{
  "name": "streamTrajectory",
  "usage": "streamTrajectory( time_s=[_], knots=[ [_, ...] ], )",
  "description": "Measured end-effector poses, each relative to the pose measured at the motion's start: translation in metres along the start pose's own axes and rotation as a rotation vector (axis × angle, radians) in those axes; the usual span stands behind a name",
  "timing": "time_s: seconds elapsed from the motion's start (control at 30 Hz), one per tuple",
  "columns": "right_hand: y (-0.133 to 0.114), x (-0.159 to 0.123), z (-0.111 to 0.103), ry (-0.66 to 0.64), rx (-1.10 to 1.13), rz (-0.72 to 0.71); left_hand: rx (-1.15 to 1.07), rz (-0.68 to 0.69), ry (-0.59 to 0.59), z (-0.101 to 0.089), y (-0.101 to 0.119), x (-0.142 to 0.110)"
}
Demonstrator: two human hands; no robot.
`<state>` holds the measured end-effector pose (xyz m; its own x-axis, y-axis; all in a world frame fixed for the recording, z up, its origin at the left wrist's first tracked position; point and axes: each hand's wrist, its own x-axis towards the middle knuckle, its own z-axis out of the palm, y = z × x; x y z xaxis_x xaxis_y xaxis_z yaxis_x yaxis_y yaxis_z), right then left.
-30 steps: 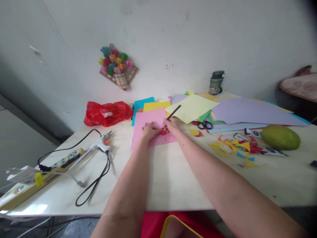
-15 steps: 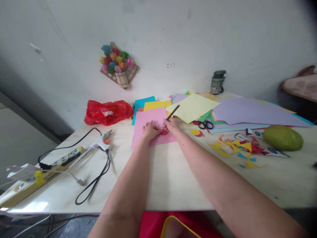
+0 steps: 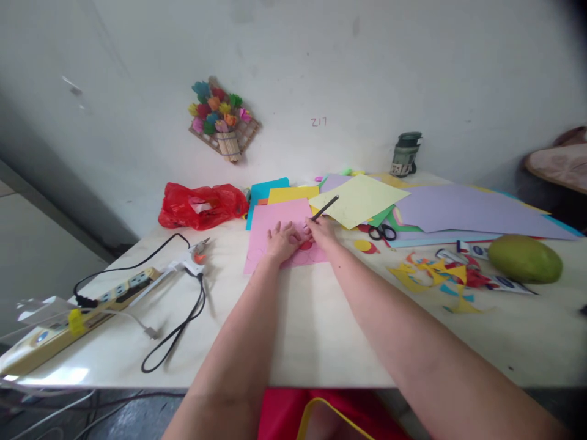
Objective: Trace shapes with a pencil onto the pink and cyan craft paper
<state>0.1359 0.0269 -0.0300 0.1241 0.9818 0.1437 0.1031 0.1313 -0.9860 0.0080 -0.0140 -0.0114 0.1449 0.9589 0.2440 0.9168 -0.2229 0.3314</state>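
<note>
A pink sheet of paper [image 3: 275, 212] lies on the table, with several pencilled circle outlines along its near part. On the sheet, my left hand [image 3: 283, 242] rests with its fingers spread, fingertips at a small red paper circle [image 3: 305, 245]. The circle lies between my two hands, partly covered by fingers. My right hand [image 3: 323, 232] grips a dark pencil [image 3: 326, 207], which slants up to the right. Its tip is close to the red circle, too small to make out exactly.
Right of my hands are black-handled scissors [image 3: 382, 232], a yellow circle [image 3: 362, 245], paper scraps [image 3: 431, 272], glue tubes [image 3: 511, 284] and a green mango-like fruit [image 3: 524, 259]. Coloured sheets [image 3: 472, 208] lie behind. At left are a red bag [image 3: 197, 206], a glue gun [image 3: 192, 261] and a power strip [image 3: 123, 290].
The pencil leans further to the right than before. My left hand's fingers have spread a little on the pink sheet. The whole view has shifted slightly.
</note>
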Motion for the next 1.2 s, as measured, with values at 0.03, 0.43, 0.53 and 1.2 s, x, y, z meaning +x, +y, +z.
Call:
streamTrajectory(
  time_s=[0.03, 0.43, 0.53, 1.2],
  knots=[
    [0.0, 0.0, 0.0, 0.0, 0.011, 0.004, 0.02, 0.019, -0.016, -0.001, 0.001, -0.001],
    [-0.017, -0.003, -0.002, -0.077, 0.143, 0.086, 0.038, 0.012, -0.116, -0.001, 0.003, -0.003],
    [-0.019, -0.001, -0.002, -0.066, 0.142, 0.076, 0.022, 0.01, -0.109, 0.0, 0.002, -0.003],
    [-0.022, -0.03, -0.02, 0.048, -0.701, -0.209, 0.054, -0.008, -0.094, 0.001, 0.002, -0.003]
  ],
)
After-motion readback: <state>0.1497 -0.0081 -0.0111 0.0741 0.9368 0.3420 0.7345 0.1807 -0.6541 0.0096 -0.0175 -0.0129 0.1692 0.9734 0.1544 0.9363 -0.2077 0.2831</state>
